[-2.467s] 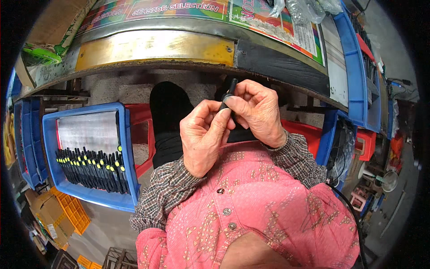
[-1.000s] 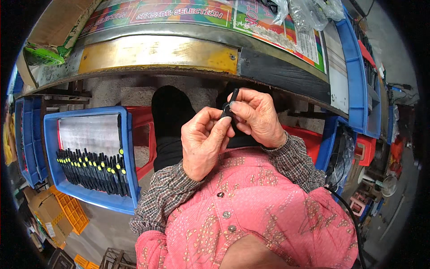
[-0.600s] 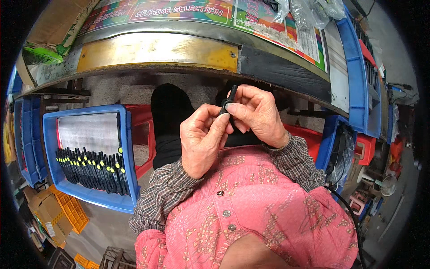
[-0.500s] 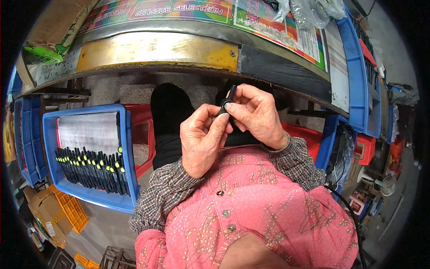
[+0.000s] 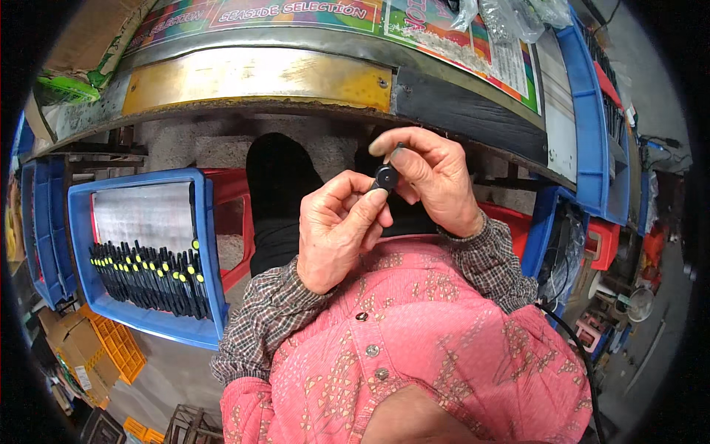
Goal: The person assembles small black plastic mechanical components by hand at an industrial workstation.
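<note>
Above my lap I hold a slim black strip with a round black disc (image 5: 385, 177) at its middle, much like a small watch on its band. My left hand (image 5: 336, 229) pinches its lower end between thumb and forefinger. At the upper end, my right hand (image 5: 429, 177) has its thumb against the piece, with the forefinger raised and curled above. Fingers cover part of both ends. To the left, a blue tray (image 5: 205, 244) contains a row of several black strips (image 5: 148, 277) with yellow-green round spots, lying side by side.
Ahead runs a workbench edge with a yellowed metal strip (image 5: 259, 81). Clear plastic bags (image 5: 510, 18) lie at its far right, and a torn cardboard box (image 5: 89, 37) at its far left. Blue crates (image 5: 584, 111) stand at right. An orange crate (image 5: 122, 348) sits at lower left.
The black piece has turned, so its round disc now faces up. My right thumb and forefinger have shifted toward its upper end and spread somewhat; my left hand keeps its pinch.
</note>
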A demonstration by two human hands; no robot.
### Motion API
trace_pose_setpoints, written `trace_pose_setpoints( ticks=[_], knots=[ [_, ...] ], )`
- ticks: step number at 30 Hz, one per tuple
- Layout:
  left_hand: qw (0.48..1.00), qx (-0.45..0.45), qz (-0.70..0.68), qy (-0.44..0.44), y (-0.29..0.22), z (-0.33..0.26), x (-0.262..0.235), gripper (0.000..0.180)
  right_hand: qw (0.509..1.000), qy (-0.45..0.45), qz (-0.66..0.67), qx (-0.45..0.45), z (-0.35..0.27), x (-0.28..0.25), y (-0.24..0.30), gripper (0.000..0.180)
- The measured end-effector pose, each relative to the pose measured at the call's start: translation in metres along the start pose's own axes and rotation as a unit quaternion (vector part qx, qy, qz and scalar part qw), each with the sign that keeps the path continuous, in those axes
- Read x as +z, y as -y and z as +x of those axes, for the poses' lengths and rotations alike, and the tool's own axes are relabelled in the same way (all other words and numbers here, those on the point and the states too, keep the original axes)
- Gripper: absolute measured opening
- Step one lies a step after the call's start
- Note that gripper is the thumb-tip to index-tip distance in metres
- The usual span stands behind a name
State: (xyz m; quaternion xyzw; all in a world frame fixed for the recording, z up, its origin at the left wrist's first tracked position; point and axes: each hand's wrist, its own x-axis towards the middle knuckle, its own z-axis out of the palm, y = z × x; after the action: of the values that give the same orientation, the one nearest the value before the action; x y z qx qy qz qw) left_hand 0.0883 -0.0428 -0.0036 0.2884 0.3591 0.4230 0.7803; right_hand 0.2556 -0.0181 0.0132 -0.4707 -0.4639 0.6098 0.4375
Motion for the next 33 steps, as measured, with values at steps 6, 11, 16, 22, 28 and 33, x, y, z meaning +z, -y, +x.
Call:
trace_pose_setpoints(
  ticks=[6,11,16,22,28,33],
  knots=[
    [0.998,-0.021,-0.04,0.045,-0.001,0.0,0.0,0.011,0.999,0.004,0.031,-0.017,-0.006,0.004,-0.006,0.021],
    [0.997,-0.027,-0.052,0.043,-0.001,-0.001,-0.001,0.011,0.994,-0.001,0.106,-0.005,-0.006,0.006,-0.009,0.02],
    [0.997,-0.029,-0.063,0.034,0.002,-0.002,-0.001,0.01,0.999,-0.02,0.027,-0.028,-0.006,0.009,-0.013,0.02],
    [0.998,-0.016,-0.055,0.031,0.001,0.0,-0.002,0.01,1.0,-0.019,0.009,-0.019,-0.004,0.005,-0.009,0.022],
    [1.0,0.009,-0.02,0.015,0.001,0.001,-0.004,0.01,1.0,0.004,-0.016,0.015,-0.004,0.004,0.003,0.018],
    [1.0,0.012,0.006,-0.001,0.003,0.0,-0.003,0.009,0.996,0.032,-0.059,0.059,-0.005,0.002,0.008,0.012]
  ],
)
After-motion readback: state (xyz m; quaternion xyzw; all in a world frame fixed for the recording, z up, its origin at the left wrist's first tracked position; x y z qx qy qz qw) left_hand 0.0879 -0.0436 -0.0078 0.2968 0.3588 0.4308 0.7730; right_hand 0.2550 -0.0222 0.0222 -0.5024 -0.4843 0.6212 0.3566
